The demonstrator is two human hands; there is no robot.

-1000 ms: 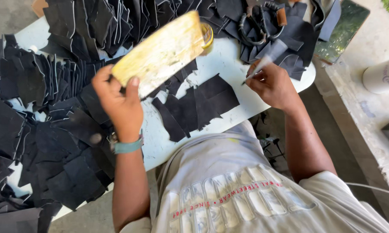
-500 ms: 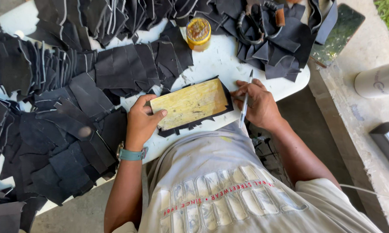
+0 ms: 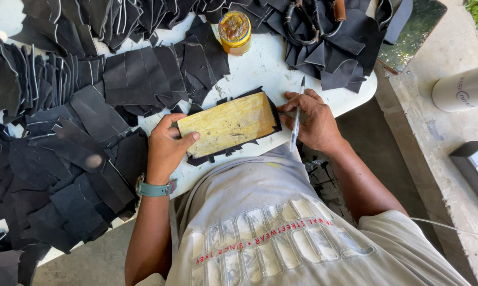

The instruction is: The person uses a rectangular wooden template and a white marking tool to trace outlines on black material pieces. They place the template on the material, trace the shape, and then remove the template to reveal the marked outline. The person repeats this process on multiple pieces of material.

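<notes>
1. Two hands work the yellow template point(image 3: 226, 123), which lies on a black leather piece point(image 3: 275, 112) near the table point(image 3: 260, 66) edge.
2. Left hand point(image 3: 165, 151) – pressing the template; hold it flat.
3. Right hand point(image 3: 310, 122) – gripping a pen point(image 3: 296, 119); trace tight along the edge.

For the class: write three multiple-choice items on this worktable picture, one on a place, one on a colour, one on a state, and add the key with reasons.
1. Where does the yellow board lie?
A. On a black leather piece near the table's front edge
B. On the floor
C. On the tin

2. What colour is the watch strap on the left wrist?
A. Red
B. Teal
C. White

3. What does the right hand hold?
A. Scissors
B. Nothing
C. A pen

Key: 1 A, black edges show around the board under the left hand; 2 B, the band looks teal; 3 C, a slim pen lies between its fingers.
</notes>
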